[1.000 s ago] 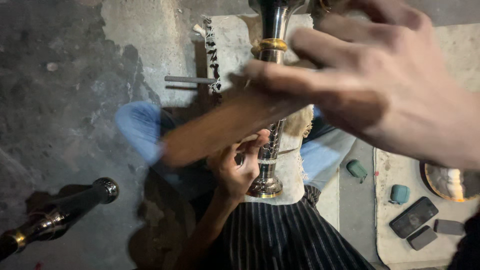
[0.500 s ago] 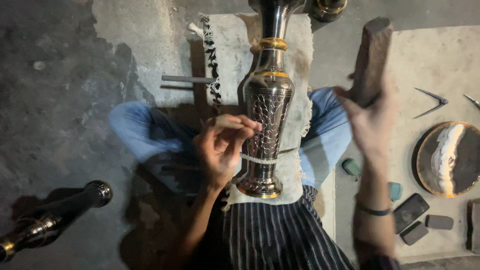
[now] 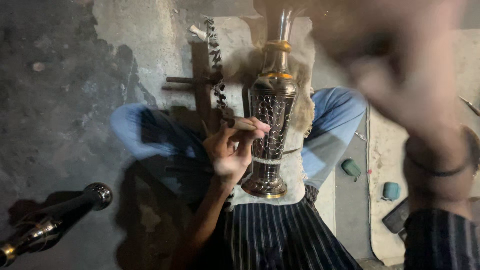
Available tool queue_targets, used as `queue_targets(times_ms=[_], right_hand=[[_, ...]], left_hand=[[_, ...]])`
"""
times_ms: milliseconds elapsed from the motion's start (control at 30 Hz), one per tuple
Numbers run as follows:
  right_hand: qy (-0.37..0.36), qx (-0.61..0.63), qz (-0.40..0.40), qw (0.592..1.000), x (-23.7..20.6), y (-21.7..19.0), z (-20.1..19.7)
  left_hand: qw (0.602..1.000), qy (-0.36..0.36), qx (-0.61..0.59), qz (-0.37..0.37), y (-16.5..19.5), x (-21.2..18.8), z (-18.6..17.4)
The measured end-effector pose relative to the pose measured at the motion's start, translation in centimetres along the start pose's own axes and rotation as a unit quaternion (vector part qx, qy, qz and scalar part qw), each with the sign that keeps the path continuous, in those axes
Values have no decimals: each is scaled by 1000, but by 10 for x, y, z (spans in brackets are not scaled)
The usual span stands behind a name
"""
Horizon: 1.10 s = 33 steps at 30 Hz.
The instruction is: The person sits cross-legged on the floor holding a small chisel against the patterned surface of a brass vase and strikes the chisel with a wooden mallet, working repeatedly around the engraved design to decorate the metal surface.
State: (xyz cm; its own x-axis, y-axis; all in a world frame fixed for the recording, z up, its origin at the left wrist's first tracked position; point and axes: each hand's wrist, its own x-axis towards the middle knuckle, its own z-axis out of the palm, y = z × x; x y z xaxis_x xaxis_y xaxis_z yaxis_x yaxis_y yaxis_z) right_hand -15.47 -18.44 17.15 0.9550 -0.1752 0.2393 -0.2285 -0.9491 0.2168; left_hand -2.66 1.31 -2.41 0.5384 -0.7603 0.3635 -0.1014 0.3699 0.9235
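Left hand (image 3: 235, 150) pinches a thin stick-like tool (image 3: 245, 123) against the side of the engraved metal vase (image 3: 272, 125) — vase stands upright on a cloth-covered block (image 3: 300, 165) between blue-trousered knees. Right hand (image 3: 400, 80) raised close to the camera, blurred — grip unclear. Dark metal stem (image 3: 55, 220) lies on the floor, lower left. Two small teal objects (image 3: 351, 167) right of the knee.

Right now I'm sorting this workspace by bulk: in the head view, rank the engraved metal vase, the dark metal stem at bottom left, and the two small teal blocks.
1. Engraved metal vase
2. Dark metal stem
3. Teal blocks, alike in size
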Motion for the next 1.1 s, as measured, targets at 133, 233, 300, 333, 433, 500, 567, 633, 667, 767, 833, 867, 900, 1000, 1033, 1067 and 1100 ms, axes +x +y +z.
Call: queue_targets(times_ms=[133,233,300,333,433,500,567,633,667,767,833,867,900,1000,1033,1067,1100], right_hand=[[-62,-29,-77,995,20,-8,-13],[6,157,70,985,8,-6,13],[65,295,211,930,-15,-10,46],[103,329,268,900,-28,-18,69],[228,421,416,773,-71,-45,134],[246,418,497,719,-94,-66,166],[213,390,532,721,-111,-79,180],[182,428,528,710,-113,-86,177],[169,445,533,699,-115,-87,176],[147,474,523,693,-120,-75,160],[147,476,478,724,-120,-64,143],[132,445,444,767,-121,-54,132],[117,412,408,806,-123,-46,120],[221,376,389,812,-122,-31,90],[242,447,409,758,-119,-31,82],[269,511,427,696,-115,-30,74],[257,535,423,685,-110,-31,66]], left_hand=[[902,69,-369,-215,-2,0,-6],[964,61,-248,-72,4,12,-19],[965,85,-213,-123,13,22,-31],[967,41,-225,-113,16,29,-32],[970,-92,-205,-96,26,47,-30],[971,-181,-120,-95,33,56,-28],[969,-226,-75,-68,29,71,-20],[960,-278,-4,-12,24,86,-16],[950,-309,43,27,22,90,-16],[920,-381,54,78,12,107,-8],[904,-418,60,73,10,111,-5],[893,-437,82,67,9,113,-5],[882,-456,102,61,9,115,-4],[878,-454,111,104,11,120,-2],[880,-455,94,98,12,121,-2],[882,-456,76,91,12,122,-2],[883,-457,58,84,13,123,-2]])
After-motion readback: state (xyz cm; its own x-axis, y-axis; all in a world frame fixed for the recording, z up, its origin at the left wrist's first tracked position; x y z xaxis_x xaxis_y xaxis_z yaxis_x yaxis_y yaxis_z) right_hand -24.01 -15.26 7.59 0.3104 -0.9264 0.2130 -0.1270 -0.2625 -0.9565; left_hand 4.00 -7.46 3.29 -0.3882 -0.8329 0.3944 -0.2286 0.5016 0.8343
